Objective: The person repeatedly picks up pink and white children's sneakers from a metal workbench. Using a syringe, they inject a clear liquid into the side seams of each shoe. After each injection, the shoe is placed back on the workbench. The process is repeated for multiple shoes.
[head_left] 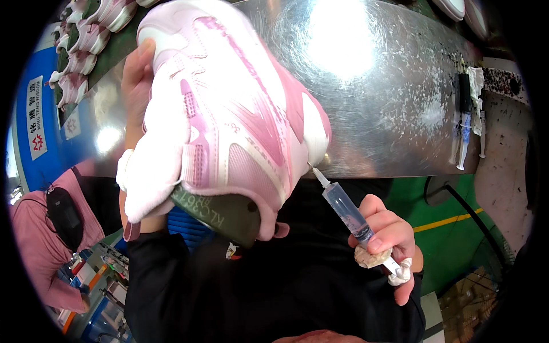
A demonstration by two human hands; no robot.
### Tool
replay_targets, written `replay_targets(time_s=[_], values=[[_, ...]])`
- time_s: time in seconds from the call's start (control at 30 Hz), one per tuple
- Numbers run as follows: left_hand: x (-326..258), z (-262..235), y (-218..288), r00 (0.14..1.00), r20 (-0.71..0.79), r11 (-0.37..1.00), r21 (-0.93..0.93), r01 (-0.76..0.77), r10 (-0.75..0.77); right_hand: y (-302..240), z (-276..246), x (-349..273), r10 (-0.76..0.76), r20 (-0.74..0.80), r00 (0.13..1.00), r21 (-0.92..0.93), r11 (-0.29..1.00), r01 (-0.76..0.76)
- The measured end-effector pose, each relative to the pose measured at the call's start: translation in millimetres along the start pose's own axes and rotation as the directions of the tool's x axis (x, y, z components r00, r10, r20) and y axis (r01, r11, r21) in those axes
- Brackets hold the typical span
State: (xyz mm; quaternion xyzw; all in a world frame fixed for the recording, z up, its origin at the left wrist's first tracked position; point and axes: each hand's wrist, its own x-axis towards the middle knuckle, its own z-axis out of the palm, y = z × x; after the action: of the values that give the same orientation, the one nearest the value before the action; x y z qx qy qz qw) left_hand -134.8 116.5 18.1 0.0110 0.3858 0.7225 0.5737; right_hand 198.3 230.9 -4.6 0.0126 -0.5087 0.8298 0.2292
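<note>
Syringes (465, 134) lie along the surface's (389, 137) right edge; pink shoes (88, 40) crowd its far left. Over the near edge, the left hand (138, 71) grips a pink-and-white shoe (229, 108); the right hand (389, 234), fingers curled, pinches a clear syringe (345, 209), tip against the shoe.

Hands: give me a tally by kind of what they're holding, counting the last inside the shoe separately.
Pink-and-white shoe, in the left hand: 1
Dark green last, inside it: 1
Syringe, in the right hand: 1
Total: 3
</note>
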Motion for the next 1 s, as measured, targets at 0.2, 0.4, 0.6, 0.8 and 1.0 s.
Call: replay_targets(time_s=[0.2, 0.4, 0.6, 0.8, 1.0], values=[[-44.9, -6.8, 7.1, 0.977, -0.208, 0.938, 0.345, 0.039, 0.036, 13.4, -4.7, 5.8, -0.057, 0.029, 0.998, -0.073, 0.996, 0.059], [-97.5, -30.7, 16.6, 0.877, 0.029, 0.155, 0.981, -0.117, 0.480, 29.2, -1.9, 18.1, -0.099, 0.041, 0.994, -0.152, 0.983, 0.104], [-119.4, -20.3, -24.1, 0.912, 0.000, 0.037, 0.999, -0.017, 0.411, 35.1, 7.8, 26.1, -0.093, 0.084, 0.992, -0.186, 0.977, 0.107], [-191.3, -61.6, -75.3, 0.949, -0.316, 0.972, 0.219, 0.083, -0.010, 27.2, 13.5, 26.3, -0.063, 0.076, 0.995, -0.201, 0.977, 0.077], [-160.3, -12.6, -105.4, 0.988, -0.133, 0.995, -0.079, 0.062, -0.072, 17.9, 26.5, 28.8, -0.013, 0.084, 0.996, -0.211, 0.977, 0.031]])
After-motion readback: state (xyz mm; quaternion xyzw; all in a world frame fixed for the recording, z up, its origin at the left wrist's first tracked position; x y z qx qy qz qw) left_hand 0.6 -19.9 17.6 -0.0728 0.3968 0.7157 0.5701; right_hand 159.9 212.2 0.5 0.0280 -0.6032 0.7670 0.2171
